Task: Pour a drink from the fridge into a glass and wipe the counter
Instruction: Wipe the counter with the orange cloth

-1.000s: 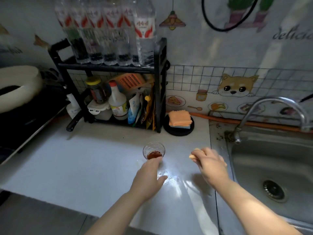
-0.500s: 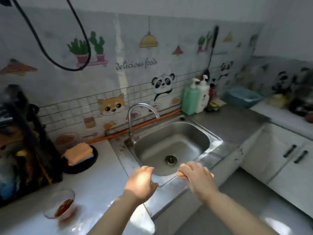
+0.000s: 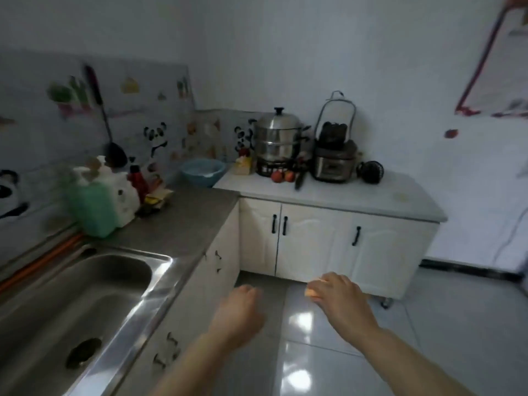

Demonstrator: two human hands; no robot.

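Observation:
My right hand (image 3: 340,298) is closed around a small orange thing (image 3: 311,291), of which only a corner shows past my fingers; I cannot tell what it is. It hovers over the tiled floor in front of the white cabinets. My left hand (image 3: 238,312) hangs beside it, fingers loosely curled, holding nothing. The grey counter (image 3: 183,221) runs along the left with the steel sink (image 3: 65,298) set into it. The glass and the fridge are out of view.
Green and white soap bottles (image 3: 97,201) stand behind the sink. A blue bowl (image 3: 201,171) sits in the corner. The side counter (image 3: 343,192) carries a steamer pot (image 3: 278,141), a rice cooker (image 3: 334,158) and some fruit. White cabinet doors (image 3: 308,241) stand ahead.
My view has swung right, from the glass of brown drink by the rack, past the sink, to the corner cabinets. Both hands moved with it and the left left the glass.

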